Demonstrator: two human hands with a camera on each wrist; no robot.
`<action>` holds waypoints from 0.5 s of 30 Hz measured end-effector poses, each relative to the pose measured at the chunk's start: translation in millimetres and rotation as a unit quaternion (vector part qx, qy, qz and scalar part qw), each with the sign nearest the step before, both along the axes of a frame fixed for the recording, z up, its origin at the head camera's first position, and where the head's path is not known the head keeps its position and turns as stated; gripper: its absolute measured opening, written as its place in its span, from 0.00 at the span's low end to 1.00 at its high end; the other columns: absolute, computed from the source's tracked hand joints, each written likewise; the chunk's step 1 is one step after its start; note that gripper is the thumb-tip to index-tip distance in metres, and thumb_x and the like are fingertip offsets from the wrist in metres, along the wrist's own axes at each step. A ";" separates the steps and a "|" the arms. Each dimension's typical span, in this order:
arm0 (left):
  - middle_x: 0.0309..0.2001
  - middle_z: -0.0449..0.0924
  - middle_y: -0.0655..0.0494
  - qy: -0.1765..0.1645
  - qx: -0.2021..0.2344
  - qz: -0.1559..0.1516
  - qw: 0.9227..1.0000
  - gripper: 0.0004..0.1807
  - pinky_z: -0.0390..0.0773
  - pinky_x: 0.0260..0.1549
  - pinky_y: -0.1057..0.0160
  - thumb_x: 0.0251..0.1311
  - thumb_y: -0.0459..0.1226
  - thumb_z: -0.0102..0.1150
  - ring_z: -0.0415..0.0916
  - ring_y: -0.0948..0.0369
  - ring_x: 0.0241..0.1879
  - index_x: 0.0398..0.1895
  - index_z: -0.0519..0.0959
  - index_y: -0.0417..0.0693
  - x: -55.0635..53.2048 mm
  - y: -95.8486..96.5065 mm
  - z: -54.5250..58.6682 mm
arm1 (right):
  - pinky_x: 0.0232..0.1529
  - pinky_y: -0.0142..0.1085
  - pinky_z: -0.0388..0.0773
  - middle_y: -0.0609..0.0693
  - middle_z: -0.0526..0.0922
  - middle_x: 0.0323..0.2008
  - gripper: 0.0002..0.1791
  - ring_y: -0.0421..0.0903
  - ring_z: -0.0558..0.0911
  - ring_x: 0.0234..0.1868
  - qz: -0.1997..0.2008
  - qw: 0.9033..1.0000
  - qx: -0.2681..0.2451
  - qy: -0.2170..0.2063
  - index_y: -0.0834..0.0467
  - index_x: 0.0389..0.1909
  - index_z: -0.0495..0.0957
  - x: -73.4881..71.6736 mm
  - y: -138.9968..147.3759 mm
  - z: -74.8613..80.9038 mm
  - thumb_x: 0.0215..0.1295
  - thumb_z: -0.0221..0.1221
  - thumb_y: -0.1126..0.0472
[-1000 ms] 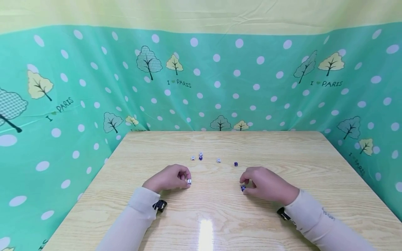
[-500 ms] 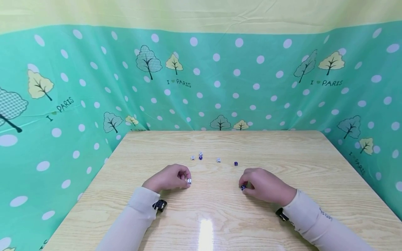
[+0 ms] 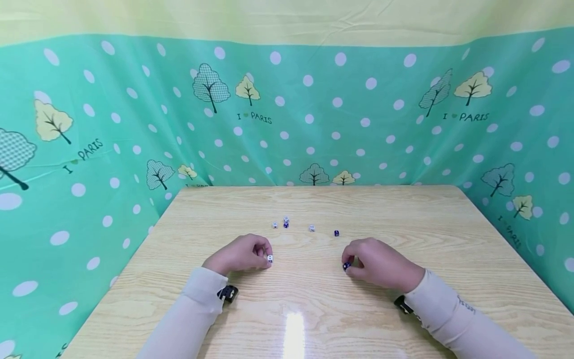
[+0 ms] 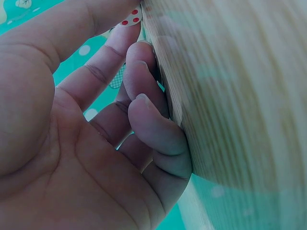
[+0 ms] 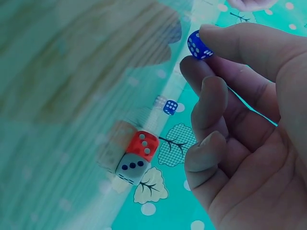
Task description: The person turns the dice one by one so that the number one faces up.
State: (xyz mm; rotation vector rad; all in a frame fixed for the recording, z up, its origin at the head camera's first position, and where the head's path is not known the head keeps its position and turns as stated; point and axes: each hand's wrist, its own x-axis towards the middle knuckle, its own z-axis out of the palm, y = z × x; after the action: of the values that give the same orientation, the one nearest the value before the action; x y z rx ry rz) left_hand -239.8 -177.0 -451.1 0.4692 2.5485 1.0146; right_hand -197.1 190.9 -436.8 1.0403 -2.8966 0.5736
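Note:
My left hand (image 3: 242,254) rests at the tabletop and pinches a white die (image 3: 270,259) between thumb and forefinger. Part of that die (image 4: 132,19), with red pips, shows at the top of the left wrist view; its other fingers are curled beside the wood. My right hand (image 3: 381,264) pinches a dark blue die (image 3: 347,266) with white pips. In the right wrist view the blue die (image 5: 198,45) sits tilted between thumb and forefinger. Beside that hand, a red die (image 5: 143,144) and a white die with black pips (image 5: 133,167) lie together, both hidden in the head view.
Farther back on the wooden table (image 3: 381,209) lie a white die (image 3: 275,225), another white die (image 3: 286,219) right behind a blue die (image 3: 286,225), a lone white die (image 3: 312,228) and a dark blue die (image 3: 337,233). A green dotted curtain (image 3: 251,149) surrounds the table.
The right thumb and fingers have closed onto the dark blue die, which has turned and shifted slightly away from me. The left hand keeps its place with the white die.

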 end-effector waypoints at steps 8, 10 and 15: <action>0.29 0.77 0.56 -0.001 0.001 -0.001 1.000 0.10 0.72 0.30 0.62 0.56 0.36 0.76 0.71 0.61 0.29 0.35 0.82 0.51 0.7 -0.2 1.1 | 0.31 0.28 0.75 0.37 0.85 0.33 0.07 0.29 0.74 0.26 -0.006 1.000 -0.005 -0.016 0.47 0.35 0.84 -2.3 1.2 -1.9 0.61 0.72 0.62; 0.29 0.77 0.56 -0.001 0.003 -0.002 1.000 0.10 0.72 0.30 0.61 0.56 0.36 0.76 0.71 0.60 0.29 0.35 0.82 0.50 0.8 -0.1 1.3 | 0.31 0.28 0.75 0.38 0.85 0.34 0.07 0.29 0.74 0.26 -0.003 1.000 -0.004 -0.012 0.47 0.35 0.84 -2.6 1.7 -2.2 0.61 0.72 0.62; 0.30 0.77 0.55 0.000 0.008 -0.004 1.000 0.10 0.72 0.31 0.60 0.56 0.36 0.76 0.71 0.60 0.29 0.35 0.82 0.49 1.1 0.2 1.6 | 0.34 0.30 0.78 0.37 0.85 0.34 0.08 0.29 0.76 0.30 -0.002 1.000 0.006 0.001 0.47 0.35 0.85 -2.8 3.3 -2.4 0.60 0.73 0.62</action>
State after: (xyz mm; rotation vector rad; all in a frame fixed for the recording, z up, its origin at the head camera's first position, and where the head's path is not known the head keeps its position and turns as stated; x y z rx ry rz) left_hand -238.7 -176.7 -449.4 0.4821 2.5386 1.0320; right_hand -199.9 194.3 -439.2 1.0364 -2.9033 0.5561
